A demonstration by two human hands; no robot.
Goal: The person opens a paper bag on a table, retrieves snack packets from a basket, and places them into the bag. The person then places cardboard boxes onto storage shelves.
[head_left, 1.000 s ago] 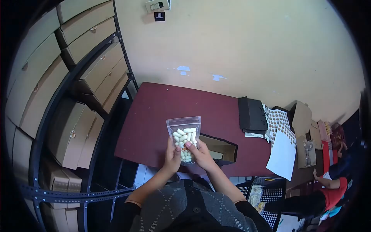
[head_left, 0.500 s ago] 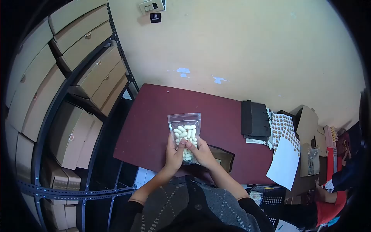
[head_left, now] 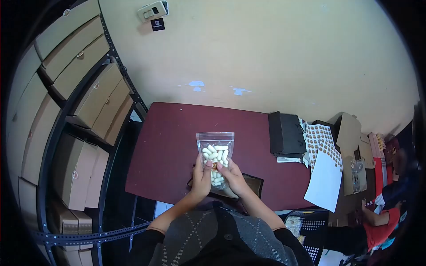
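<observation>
Upright in front of me is a clear zip-top bag point(head_left: 215, 137), its lower part filled with whitish, capsule-shaped pieces point(head_left: 213, 156). My left hand point(head_left: 202, 178) grips the bag's left side, thumb on the front. On the opposite side my right hand point(head_left: 234, 178) is closed around it in the same way. Between the two thumb tips shows a small orange-brown sticker point(head_left: 215, 166), partly covered by them. Behind the bag and hands, a dark open box point(head_left: 254, 184) rests on the maroon table point(head_left: 177, 137), mostly hidden.
Black paper bags point(head_left: 284, 133), sticker sheets point(head_left: 320, 133) and a white sheet point(head_left: 324, 186) lie at the right. Beyond them is an open cardboard box point(head_left: 350, 137). Shelves with cardboard boxes point(head_left: 71, 168) line the left. Another person point(head_left: 377, 226) is at lower right.
My thumbs have moved apart on the bag's front, and the sticker between them now shows. My view has shifted slightly, with the table and shelves moving left in it.
</observation>
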